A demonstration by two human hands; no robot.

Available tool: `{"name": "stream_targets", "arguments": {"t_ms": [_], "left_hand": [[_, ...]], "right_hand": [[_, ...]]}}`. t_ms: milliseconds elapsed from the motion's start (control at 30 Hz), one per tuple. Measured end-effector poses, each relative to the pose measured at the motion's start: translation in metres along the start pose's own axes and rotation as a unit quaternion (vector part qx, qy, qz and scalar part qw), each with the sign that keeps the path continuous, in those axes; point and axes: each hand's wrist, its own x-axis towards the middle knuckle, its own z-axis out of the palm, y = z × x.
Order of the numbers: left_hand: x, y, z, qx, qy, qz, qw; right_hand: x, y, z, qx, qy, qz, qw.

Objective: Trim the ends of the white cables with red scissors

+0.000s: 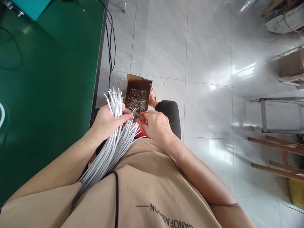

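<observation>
My left hand (108, 122) is closed around a thick bundle of white cables (111, 148); their cut ends fan out above my fingers and the rest runs down across my lap. My right hand (155, 126) grips red-handled cutters (140, 118), whose metal jaws point left and meet the cables beside my left thumb. Just beyond both hands an open cardboard box (138, 83) sits on the floor, filled with small silvery cut pieces.
A green table (47, 79) fills the left side, with black cords (110, 47) hanging off its edge. Small offcuts are scattered on the white tiled floor (201, 63). A metal frame (273, 115) and wooden bars (280, 158) stand at the right.
</observation>
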Motion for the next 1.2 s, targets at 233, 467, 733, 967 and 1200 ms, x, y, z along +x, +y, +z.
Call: {"name": "stream_targets", "arguments": {"t_ms": [233,467,733,967,1200], "left_hand": [[0.001,-0.005,0.002,-0.061,-0.025,-0.005,0.998],[0.0,-0.003,0.002,-0.065,-0.039,0.004,0.997],[-0.002,0.008,0.001,0.022,-0.035,0.0,0.999],[0.0,0.0,0.0,-0.023,-0.044,-0.007,0.999],[0.0,-0.003,0.002,-0.085,-0.062,-0.02,0.994]], "right_hand": [[0.01,-0.003,-0.01,0.335,0.041,0.019,0.941],[0.013,-0.013,-0.008,0.45,0.035,0.058,0.891],[0.015,-0.023,0.005,0.487,0.032,0.094,0.868],[0.016,-0.014,-0.006,0.567,-0.018,0.107,0.816],[0.01,-0.015,0.003,0.511,0.02,0.089,0.855]]}}
